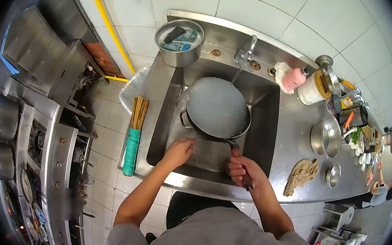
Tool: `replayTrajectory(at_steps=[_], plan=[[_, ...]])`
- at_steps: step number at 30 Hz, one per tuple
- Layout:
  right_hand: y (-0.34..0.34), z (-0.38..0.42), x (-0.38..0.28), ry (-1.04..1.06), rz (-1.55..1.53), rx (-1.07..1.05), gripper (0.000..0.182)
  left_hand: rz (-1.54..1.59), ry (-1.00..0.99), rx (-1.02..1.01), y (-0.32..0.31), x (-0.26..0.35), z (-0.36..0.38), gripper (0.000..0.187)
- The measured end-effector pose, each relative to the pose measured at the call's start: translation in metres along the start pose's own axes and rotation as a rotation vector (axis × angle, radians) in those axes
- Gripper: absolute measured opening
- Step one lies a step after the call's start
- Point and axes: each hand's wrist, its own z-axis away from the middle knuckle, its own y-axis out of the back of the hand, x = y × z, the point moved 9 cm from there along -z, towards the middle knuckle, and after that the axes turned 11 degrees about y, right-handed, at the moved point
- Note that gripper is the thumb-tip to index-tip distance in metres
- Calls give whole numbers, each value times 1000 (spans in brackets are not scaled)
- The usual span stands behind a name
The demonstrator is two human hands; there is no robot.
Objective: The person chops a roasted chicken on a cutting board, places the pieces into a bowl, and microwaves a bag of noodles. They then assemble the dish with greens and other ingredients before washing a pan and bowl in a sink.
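My right hand [247,169] is wrapped round the wooden handle of a wok [218,106], which lies in the steel sink [274,124]. Cloudy greyish liquid fills much of the wok, and a thin stream of water from the tap [246,51] falls at its back edge. Over the sink's front left part is my left hand [180,153], its fingers curled together, apart from the wok and below its small side loop. Whether anything is inside those fingers is too small to tell.
A pot [181,53] with sponges in suds stands behind the sink. At left lies a bamboo brush [132,147] with a green wrap. Rightward are a pink bottle [293,80], a cloth [301,177] and steel bowls [326,137]. A person [380,194] is at far right.
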Motion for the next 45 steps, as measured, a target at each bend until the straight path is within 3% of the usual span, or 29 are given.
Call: replayTrajectory(at_steps=[2, 5, 8, 11, 16, 21, 26, 30, 35, 38, 41, 44, 45], plan=[[-6, 12, 3, -4, 7, 10, 20, -265, -218, 64, -13, 10, -25, 23], [-18, 39, -13, 123, 116, 143, 15, -298, -437, -17, -57, 0, -52, 22], [-4, 54, -26, 190, 143, 180, 14, -490, -415, -144, -81, 7, -78, 21], [12, 71, -34, 243, 135, 195, 18, -222, -57, -226, -115, -37, -151, 24], [19, 90, -39, 262, 147, 355, 20, -490, 2, -431, -177, -90, -262, 30], [28, 86, -38, 304, 35, 374, 22, -548, 123, -465, -231, -113, -288, 29], [31, 73, -37, 299, -38, 340, 21, -541, 185, -469, -254, -144, -261, 28], [36, 69, -30, 256, -34, 316, 21, -432, 165, -428, -219, -131, -284, 28], [38, 73, -22, 257, -100, 285, 20, -224, 23, -211, -143, -40, -288, 27], [35, 79, -17, 257, -99, 266, 20, -66, -425, 224, -81, 18, -247, 24], [43, 91, -9, 252, -48, 303, 20, -341, -413, 172, -47, 37, -230, 12], [44, 102, -10, 295, 32, 330, 21, -330, -451, 344, 12, 52, -203, 7], [43, 104, -12, 292, 66, 332, 20, -226, -444, 425, 40, 58, -193, 19]])
